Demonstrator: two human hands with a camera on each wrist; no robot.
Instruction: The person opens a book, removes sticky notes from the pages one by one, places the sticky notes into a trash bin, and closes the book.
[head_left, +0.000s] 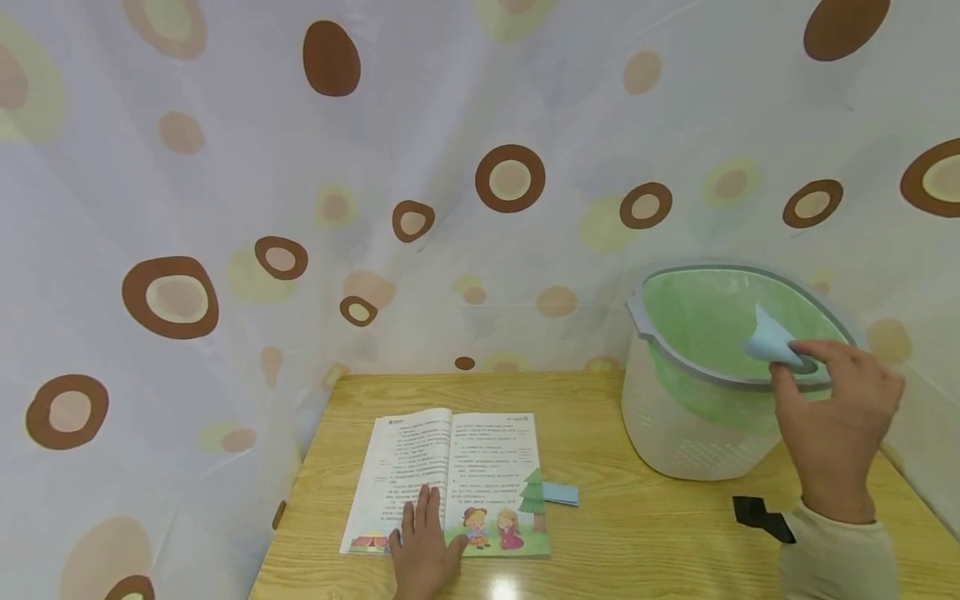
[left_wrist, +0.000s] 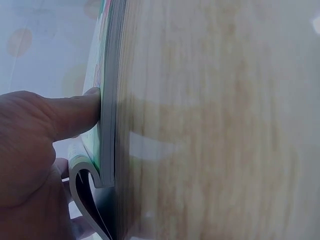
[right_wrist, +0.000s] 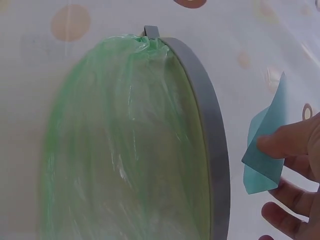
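Observation:
An open book [head_left: 487, 467] lies on the wooden table. My left hand [head_left: 427, 546] rests on its lower middle with fingers extended; in the left wrist view the thumb of the left hand [left_wrist: 35, 145] lies on the page beside the book's edge [left_wrist: 107, 125]. My right hand [head_left: 840, 417] pinches a folded light blue paper [head_left: 771, 337] over the near right rim of the bin. The right wrist view has that paper [right_wrist: 265, 150] between thumb and fingers of the right hand [right_wrist: 300, 160], beside the grey rim.
A white bin [head_left: 675, 425] with a grey rim and a green bag liner [head_left: 697, 317] stands at the table's back right. A blue paper slip [head_left: 561, 493] pokes out at the book's right edge. Behind is a patterned curtain [head_left: 450, 125].

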